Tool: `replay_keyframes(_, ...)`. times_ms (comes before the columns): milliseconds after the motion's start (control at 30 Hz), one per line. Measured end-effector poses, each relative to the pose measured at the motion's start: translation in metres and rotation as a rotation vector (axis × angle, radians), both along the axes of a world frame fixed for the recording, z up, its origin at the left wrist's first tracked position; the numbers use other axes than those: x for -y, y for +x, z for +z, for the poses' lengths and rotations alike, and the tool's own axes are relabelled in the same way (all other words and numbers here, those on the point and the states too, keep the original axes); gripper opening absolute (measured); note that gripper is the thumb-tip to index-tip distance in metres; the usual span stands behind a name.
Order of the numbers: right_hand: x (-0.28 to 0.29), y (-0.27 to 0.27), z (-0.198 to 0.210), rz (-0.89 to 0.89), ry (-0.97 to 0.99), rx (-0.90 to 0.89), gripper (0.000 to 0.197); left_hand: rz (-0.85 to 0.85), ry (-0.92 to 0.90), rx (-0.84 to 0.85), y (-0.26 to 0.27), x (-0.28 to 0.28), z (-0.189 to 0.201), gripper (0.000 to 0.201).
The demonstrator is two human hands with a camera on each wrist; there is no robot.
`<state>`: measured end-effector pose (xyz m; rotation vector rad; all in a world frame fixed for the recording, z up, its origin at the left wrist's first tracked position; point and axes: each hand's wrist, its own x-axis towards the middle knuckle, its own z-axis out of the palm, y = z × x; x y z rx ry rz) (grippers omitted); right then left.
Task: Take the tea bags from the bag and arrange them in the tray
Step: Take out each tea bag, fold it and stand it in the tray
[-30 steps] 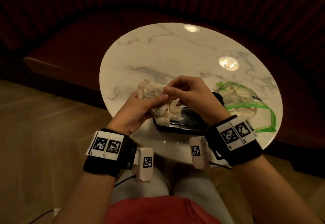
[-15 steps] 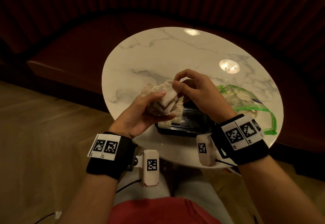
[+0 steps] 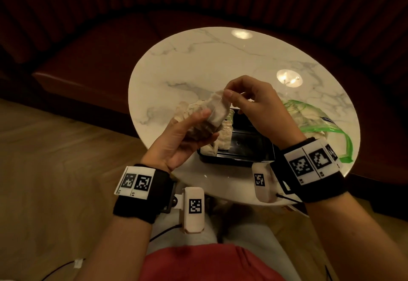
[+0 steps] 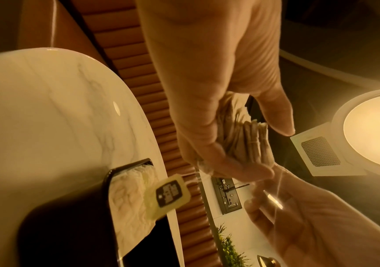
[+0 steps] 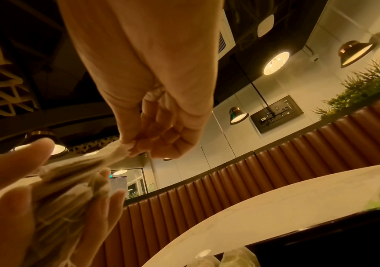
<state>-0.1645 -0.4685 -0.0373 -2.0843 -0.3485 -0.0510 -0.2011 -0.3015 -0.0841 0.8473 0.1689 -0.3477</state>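
Head view first: your left hand (image 3: 183, 135) cups a bundle of tea bags (image 3: 205, 117) at frame centre, above the black tray (image 3: 242, 150) on the marble table (image 3: 198, 64); your right hand (image 3: 254, 104) pinches the top bag's corner. Right of the tray lies the green-zippered bag (image 3: 313, 117).

Left wrist view: your fingers curl round the stacked bags, a paper tag (image 4: 168, 195) dangling over the tray at lower left.

Right wrist view: thumb and fingertips (image 5: 134, 144) nip the bag's edge at centre.
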Motion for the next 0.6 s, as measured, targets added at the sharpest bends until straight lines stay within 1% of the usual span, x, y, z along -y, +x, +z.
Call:
replay_keyframes(100,0.000,-0.001,-0.001,-0.003,0.048,-0.037,0.012,0.031,0.010,0.014,0.000,0.000,0.001,0.025)
replay_keyframes(200,0.000,-0.004,-0.001,-0.002,0.179,-0.140,0.019,0.049,0.029,0.034,-0.001,0.002,0.002,0.008)
replay_keyframes(233,0.000,-0.005,-0.001,-0.002,0.224,-0.169,0.019,0.055,0.028,0.035,-0.002,0.002,0.002,0.006)
replay_keyframes(333,0.003,-0.007,-0.002,0.009,0.284,-0.189,0.020,0.056,0.028,0.050,-0.001,0.003,0.000,0.012)
replay_keyframes(400,0.004,-0.010,-0.001,0.014,0.274,-0.180,0.030,0.048,0.019,0.048,-0.001,0.003,0.000,0.014)
replay_keyframes(467,0.004,-0.012,0.000,0.009,0.271,-0.171,0.035,0.045,0.012,0.039,-0.002,0.003,0.001,0.025)
replay_keyframes(500,0.004,-0.012,0.001,0.006,0.274,-0.166,0.037,0.041,0.017,0.041,-0.002,0.004,0.002,0.027)
replay_keyframes(600,0.006,-0.014,0.002,0.003,0.266,-0.160,0.041,0.036,0.049,0.076,-0.004,0.005,0.004,0.022)
